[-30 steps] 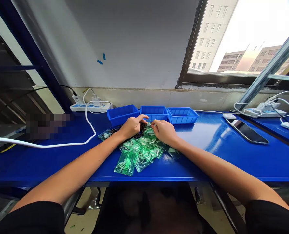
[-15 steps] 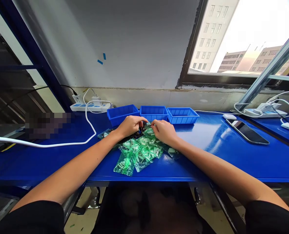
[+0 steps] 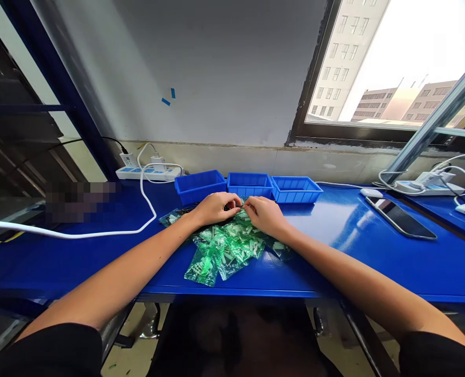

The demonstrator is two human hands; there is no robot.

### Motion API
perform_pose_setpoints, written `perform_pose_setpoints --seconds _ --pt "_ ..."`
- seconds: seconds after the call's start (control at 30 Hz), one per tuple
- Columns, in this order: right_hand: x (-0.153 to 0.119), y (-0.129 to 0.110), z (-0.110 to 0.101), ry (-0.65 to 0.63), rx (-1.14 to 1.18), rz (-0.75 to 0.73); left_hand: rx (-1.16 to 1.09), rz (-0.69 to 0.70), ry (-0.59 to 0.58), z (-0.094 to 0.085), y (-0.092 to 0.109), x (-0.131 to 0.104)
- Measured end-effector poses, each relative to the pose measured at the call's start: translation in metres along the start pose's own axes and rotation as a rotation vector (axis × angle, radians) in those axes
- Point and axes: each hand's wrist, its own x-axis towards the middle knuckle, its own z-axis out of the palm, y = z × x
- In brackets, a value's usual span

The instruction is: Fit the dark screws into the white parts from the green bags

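Note:
A pile of clear-green plastic packets (image 3: 227,248) with small pale pieces inside lies on the blue table (image 3: 314,267). Over its back edge, my left hand (image 3: 219,208) is closed, thumb and fingers pinched together. My right hand (image 3: 266,213) is closed too, its fingertips almost meeting those of the left. Something small and dark shows between the fingertips, too small to name. Behind the hands stand a left blue bin (image 3: 200,187), a middle blue bin (image 3: 250,185) and a right blue bin (image 3: 296,189), side by side.
At the right lies a phone (image 3: 400,217), with a white power strip (image 3: 429,189) behind it. Another power strip (image 3: 132,173) stands at the back left, and a thick white cable (image 3: 91,234) loops across the table's left side. Behind is a wall with a window.
My left hand has turned a little, its fingers now lower and nearer to the right hand's. The dark items beside it are now mostly covered. The view has shifted slightly.

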Motion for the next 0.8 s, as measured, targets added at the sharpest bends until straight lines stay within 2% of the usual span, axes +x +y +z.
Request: perform_pose_setpoints --seconds 0.2,0.4,0.6,0.7,0.8 --pt "0.0 -0.001 0.001 0.052 -0.007 -0.043 0.046 0.034 0.016 0.0 0.0 0.0" --pt "-0.001 -0.001 0.0 0.098 0.019 0.025 0.052 0.038 0.029 0.001 0.0 0.0" --pt "0.001 0.003 0.002 0.069 0.055 -0.036 0.056 0.04 0.005 -0.001 0.002 0.001" --pt "0.004 0.006 -0.002 0.106 0.03 0.007 0.037 -0.018 -0.034 -0.004 0.003 0.001" --pt "0.009 0.016 -0.01 0.204 0.009 0.107 0.048 -0.06 -0.053 -0.006 0.002 0.001"
